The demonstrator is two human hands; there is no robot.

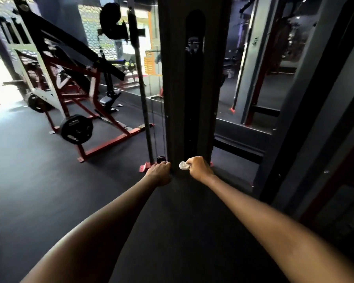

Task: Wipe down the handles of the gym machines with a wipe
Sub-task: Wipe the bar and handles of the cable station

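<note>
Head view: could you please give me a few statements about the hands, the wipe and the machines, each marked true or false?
1. The right hand holds the wipe. True.
2. The wipe is spread flat on the floor. False: it is bunched in the right hand, sticking out toward the left hand.
3. The left hand is at the base of the dark column. True.
4. Weight plates hang on the red-framed machine at the left. True.
5. The red-framed machine stands to the right of the column. False: it stands to its left.
</note>
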